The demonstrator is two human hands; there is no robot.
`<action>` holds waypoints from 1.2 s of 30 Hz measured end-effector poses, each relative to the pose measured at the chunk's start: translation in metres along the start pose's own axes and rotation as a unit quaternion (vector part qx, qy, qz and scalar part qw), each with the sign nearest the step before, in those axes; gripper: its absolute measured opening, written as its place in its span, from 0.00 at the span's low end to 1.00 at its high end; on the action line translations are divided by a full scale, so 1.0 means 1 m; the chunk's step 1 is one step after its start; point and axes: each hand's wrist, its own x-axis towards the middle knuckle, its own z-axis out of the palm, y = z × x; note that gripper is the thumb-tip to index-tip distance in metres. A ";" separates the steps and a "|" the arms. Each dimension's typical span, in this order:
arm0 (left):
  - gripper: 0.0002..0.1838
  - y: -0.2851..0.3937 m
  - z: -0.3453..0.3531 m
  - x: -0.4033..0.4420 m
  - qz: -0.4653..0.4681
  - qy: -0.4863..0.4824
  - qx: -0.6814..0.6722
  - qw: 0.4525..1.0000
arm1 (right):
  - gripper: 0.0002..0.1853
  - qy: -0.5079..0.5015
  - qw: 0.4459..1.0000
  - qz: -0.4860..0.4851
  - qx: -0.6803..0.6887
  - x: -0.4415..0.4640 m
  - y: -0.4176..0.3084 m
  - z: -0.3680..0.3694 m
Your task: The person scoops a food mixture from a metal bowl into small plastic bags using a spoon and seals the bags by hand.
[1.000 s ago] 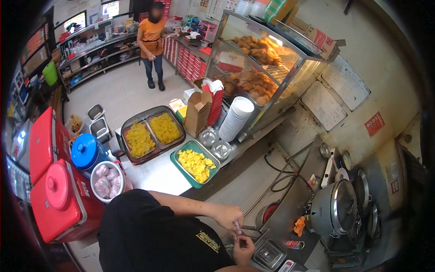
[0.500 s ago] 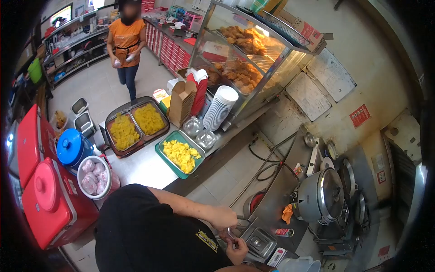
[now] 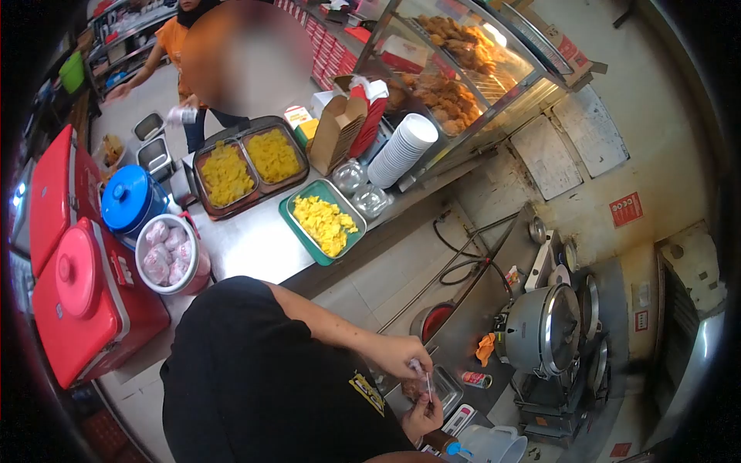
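Observation:
My left hand [image 3: 400, 356] pinches the upper part of a small clear plastic bag [image 3: 415, 386] with something reddish-brown in it. Just below, my right hand [image 3: 423, 418] has its fingers closed on the same bag, close to the left fingertips. Both hands are in front of the black shirt [image 3: 262, 378], beside a metal container [image 3: 448, 390]. A brown bottle with a blue tip [image 3: 441, 443] stands by the right hand, near a clear plastic jug [image 3: 498, 445].
The counter [image 3: 247, 251] holds trays of yellow food [image 3: 328, 224], stacked cups [image 3: 405, 147] and a bucket of wrapped bundles [image 3: 171, 255]. Red coolers [image 3: 69, 270] stand left, a large pot [image 3: 532, 328] right. A co-worker [image 3: 174, 46] stands behind the counter, holding a wrapped item.
The co-worker has come closer to the counter and stretched out an arm. The camera view has shifted. My hands have moved slightly but remain on the bag.

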 end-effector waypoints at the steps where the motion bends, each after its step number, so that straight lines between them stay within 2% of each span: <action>1: 0.11 0.002 0.000 -0.002 -0.001 0.028 -0.006 1.000 | 0.13 -0.003 1.000 0.003 -0.003 -0.001 0.000 -0.002; 4: 0.10 0.010 -0.002 -0.003 0.009 0.050 -0.030 0.998 | 0.13 -0.002 0.994 0.105 0.020 -0.003 -0.003 -0.008; 5: 0.10 0.013 -0.003 -0.004 0.012 0.051 -0.043 0.998 | 0.12 0.015 0.995 0.061 0.082 -0.005 0.002 0.000; 6: 0.09 0.009 -0.001 -0.003 -0.014 0.048 -0.077 0.996 | 0.11 0.017 0.995 0.072 0.073 -0.006 0.001 0.001; 8: 0.07 0.015 -0.004 0.001 0.038 0.066 -0.040 0.996 | 0.09 0.027 0.993 0.100 0.057 -0.011 -0.014 0.002; 11: 0.05 0.012 -0.001 0.007 0.030 0.050 -0.041 0.997 | 0.05 0.036 0.983 0.177 -0.016 -0.010 -0.039 0.006; 12: 0.05 0.014 -0.001 0.010 0.024 0.043 -0.053 0.997 | 0.05 0.047 0.989 0.137 0.010 -0.019 -0.023 0.004; 13: 0.04 0.019 0.002 0.015 -0.001 0.027 -0.077 0.997 | 0.04 0.060 0.993 0.093 0.031 -0.029 -0.007 0.001; 14: 0.04 0.019 0.002 0.019 0.017 0.001 -0.046 0.999 | 0.04 0.044 0.992 0.111 0.036 -0.033 -0.010 -0.002; 15: 0.04 0.022 0.004 0.023 -0.017 -0.036 -0.066 0.997 | 0.04 0.028 0.991 0.127 0.044 -0.034 -0.013 -0.006; 17: 0.05 0.022 0.008 0.032 -0.018 -0.106 -0.035 0.994 | 0.04 0.049 0.994 0.096 0.016 -0.042 -0.018 -0.005; 19: 0.03 0.016 0.022 0.038 0.003 -0.117 0.009 0.993 | 0.06 0.065 0.988 0.123 -0.066 -0.042 -0.045 -0.011; 21: 0.03 0.010 0.033 0.045 -0.002 -0.164 0.049 0.985 | 0.07 0.104 0.991 0.079 -0.007 -0.049 -0.036 -0.010; 22: 0.03 0.013 0.041 0.048 -0.002 -0.203 0.035 0.979 | 0.07 0.142 0.985 0.093 -0.011 -0.052 -0.036 -0.012; 24: 0.05 0.018 0.054 0.054 -0.035 -0.246 0.022 0.968 | 0.06 0.104 0.991 0.054 -0.063 -0.058 -0.038 -0.015; 26: 0.05 0.002 0.062 0.053 -0.034 -0.291 0.027 0.956 | 0.05 0.137 0.984 0.073 -0.089 -0.070 -0.034 -0.014; 28: 0.05 -0.007 0.069 0.054 -0.025 -0.326 0.034 0.944 | 0.05 0.164 0.975 0.086 -0.119 -0.080 -0.032 -0.011; 30: 0.06 -0.012 0.077 0.055 0.052 -0.330 0.043 0.942 | 0.03 0.173 0.970 0.104 -0.136 -0.090 -0.029 -0.007; 31: 0.06 -0.016 0.080 0.054 0.053 -0.336 0.040 0.940 | 0.03 0.179 0.968 0.107 -0.136 -0.095 -0.025 -0.007; 33: 0.06 -0.024 0.088 0.050 -0.006 -0.373 0.038 0.927 | 0.05 0.186 0.954 0.113 -0.208 -0.107 -0.015 -0.011; 34: 0.06 -0.026 0.092 0.048 -0.007 -0.370 0.037 0.928 | 0.05 0.182 0.954 0.113 -0.209 -0.114 -0.014 -0.014; 36: 0.11 -0.030 0.098 0.045 -0.110 -0.400 0.044 0.909 | 0.08 0.191 0.936 0.193 -0.226 -0.126 -0.011 -0.026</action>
